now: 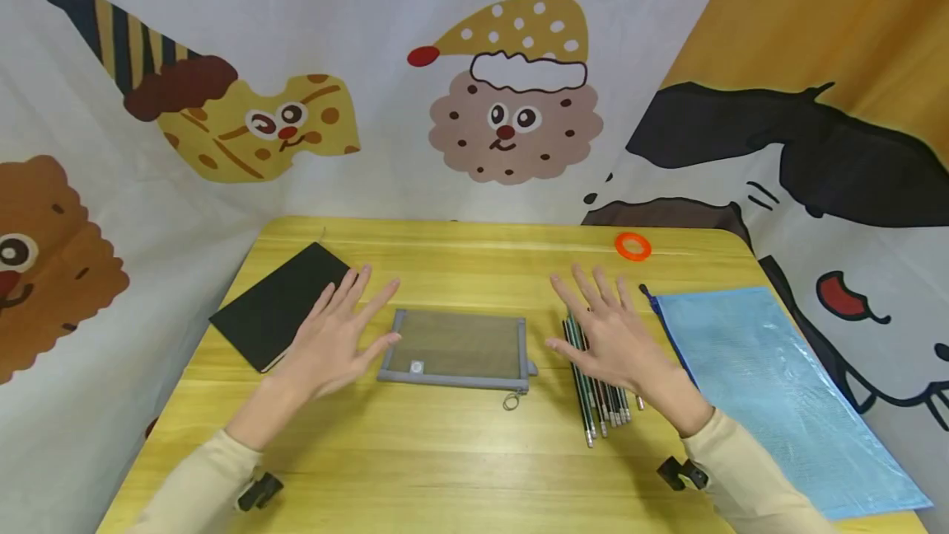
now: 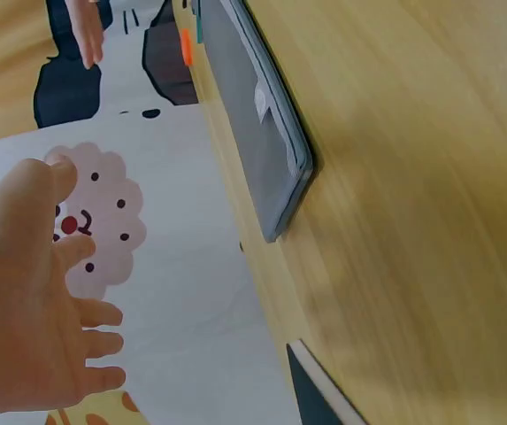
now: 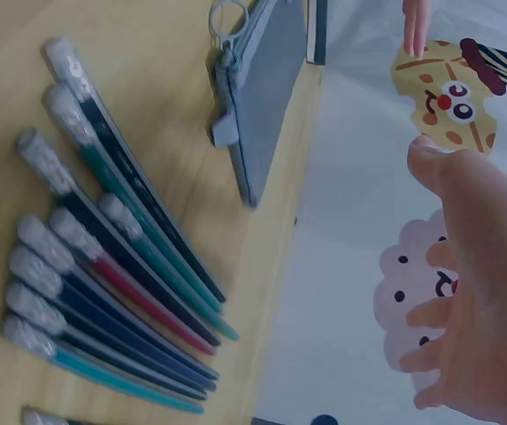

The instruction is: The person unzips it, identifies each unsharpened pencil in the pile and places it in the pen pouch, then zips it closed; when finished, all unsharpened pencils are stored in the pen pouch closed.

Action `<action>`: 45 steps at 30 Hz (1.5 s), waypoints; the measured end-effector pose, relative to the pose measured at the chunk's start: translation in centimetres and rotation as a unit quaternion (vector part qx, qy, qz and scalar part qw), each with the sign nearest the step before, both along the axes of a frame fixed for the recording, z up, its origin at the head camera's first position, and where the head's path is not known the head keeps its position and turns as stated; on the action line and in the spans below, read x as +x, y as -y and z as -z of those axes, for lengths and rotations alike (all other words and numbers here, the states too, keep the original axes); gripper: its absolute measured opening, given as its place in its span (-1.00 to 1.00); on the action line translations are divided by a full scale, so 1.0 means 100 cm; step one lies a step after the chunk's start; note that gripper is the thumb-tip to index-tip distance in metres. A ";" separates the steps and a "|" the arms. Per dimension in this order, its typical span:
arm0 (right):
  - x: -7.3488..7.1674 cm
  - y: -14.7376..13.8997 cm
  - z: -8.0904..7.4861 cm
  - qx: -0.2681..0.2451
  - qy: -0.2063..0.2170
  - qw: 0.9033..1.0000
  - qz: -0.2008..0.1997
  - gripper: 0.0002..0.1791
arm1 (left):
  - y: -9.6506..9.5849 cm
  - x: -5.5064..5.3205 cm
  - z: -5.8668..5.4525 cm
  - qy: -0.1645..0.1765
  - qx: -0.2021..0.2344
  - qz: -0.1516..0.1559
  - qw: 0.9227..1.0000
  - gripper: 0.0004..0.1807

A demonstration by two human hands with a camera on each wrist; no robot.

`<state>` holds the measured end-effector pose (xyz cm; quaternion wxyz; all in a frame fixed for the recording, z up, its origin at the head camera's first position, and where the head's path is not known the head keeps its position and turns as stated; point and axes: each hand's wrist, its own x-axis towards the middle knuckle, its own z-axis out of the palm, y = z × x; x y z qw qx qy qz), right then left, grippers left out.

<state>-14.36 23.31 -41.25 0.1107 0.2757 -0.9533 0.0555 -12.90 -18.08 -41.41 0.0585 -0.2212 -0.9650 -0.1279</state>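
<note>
My left hand hovers with spread fingers between a black notebook and a grey zippered mesh pouch, holding nothing. Over a bundle of pencils my right hand is held up, fingers spread and nothing in them; it hides the upper part of the bundle. The right wrist view shows several pencils in dark, teal and red, with eraser ends, lying side by side below that hand. The pouch lies flat, its zipper ring at one corner.
A blue zippered mesh bag covers the right side of the wooden table. An orange ring, possibly a tape roll, lies near the back edge. Cartoon-printed cloth hangs behind and beside the table.
</note>
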 end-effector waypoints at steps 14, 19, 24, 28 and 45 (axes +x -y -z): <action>0.011 0.018 0.022 -0.029 0.066 0.997 -0.009 -0.10 | -0.020 0.006 0.017 0.028 0.024 0.011 0.999 -0.20; 0.014 0.021 0.035 -0.061 0.078 0.994 -0.034 -0.14 | -0.039 0.005 0.024 0.027 0.066 0.023 0.997 -0.22; 0.019 0.023 0.048 -0.100 0.076 0.990 -0.066 -0.19 | -0.059 0.004 0.031 0.045 0.110 0.028 0.993 -0.26; 0.022 0.024 0.057 -0.132 0.073 0.984 -0.090 -0.26 | -0.073 0.006 0.037 0.062 0.144 0.039 0.987 -0.30; 0.028 0.025 0.082 -0.170 0.060 0.974 -0.139 -0.31 | -0.133 0.018 0.061 0.141 0.169 0.150 0.964 -0.85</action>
